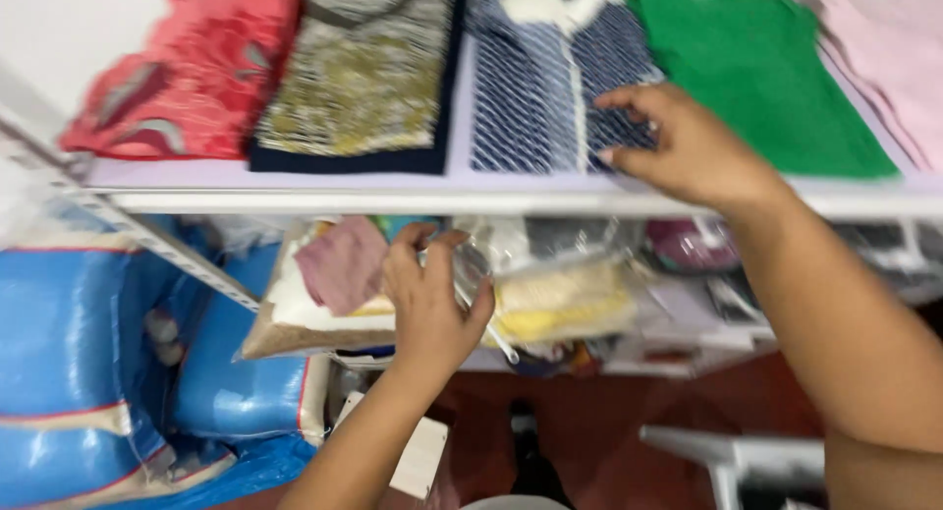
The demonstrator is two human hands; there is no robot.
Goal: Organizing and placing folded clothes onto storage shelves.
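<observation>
Nearest lay the dark red floor (609,422), blue sacks (88,372) piled at the left; the left hand (430,309) gripped a clear plastic packet (550,294), fingers curled around its left end, packet lying left to right on the lower shelf, crowded by bagged cloth (324,294); farther, the right hand (678,146) rested on the navy patterned garment (530,97), fingers narrowly spread; that garment ran near to far on the white shelf (393,191), between a gold-printed top (363,78) and green cloth (756,68).

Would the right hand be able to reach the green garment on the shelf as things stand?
Probably yes: the right hand already rests on the navy patterned garment right beside the green garment, with nothing between them.
</observation>
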